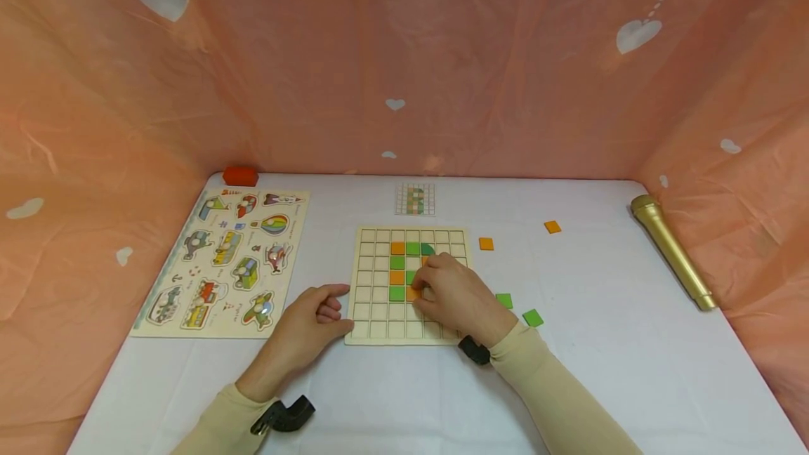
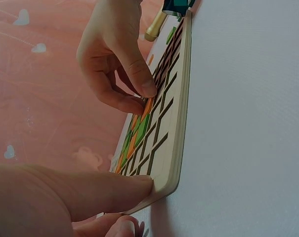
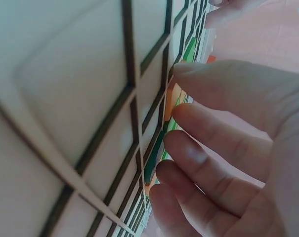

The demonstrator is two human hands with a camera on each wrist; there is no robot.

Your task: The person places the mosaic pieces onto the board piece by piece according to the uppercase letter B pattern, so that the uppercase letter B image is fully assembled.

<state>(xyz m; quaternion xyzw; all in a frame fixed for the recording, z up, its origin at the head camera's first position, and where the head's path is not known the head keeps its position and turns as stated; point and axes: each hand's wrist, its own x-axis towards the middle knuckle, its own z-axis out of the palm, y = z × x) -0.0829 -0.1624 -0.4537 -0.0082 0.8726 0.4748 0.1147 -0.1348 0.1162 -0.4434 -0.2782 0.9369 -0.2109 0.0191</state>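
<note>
Fingers of the right hand [image 1: 451, 293] bend around an orange tile [image 1: 413, 294] on the grid board [image 1: 380, 309]; pinching or merely touching, I cannot tell. The left hand [image 1: 310, 321], fingers relaxed, rests its thumb on the board's left rim. Seating that tile seems the step in hand; next calls for squaring it, checked against the pattern card [image 1: 415, 199]. 2 loose green tiles [image 1: 533, 318] lie rightward on the bench [image 1: 632, 357].

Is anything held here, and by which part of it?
The right hand has thumb and fingertip at an orange tile; whether it is pinched cannot be told. The left hand rests its thumb on the board near its near-left corner.
</note>
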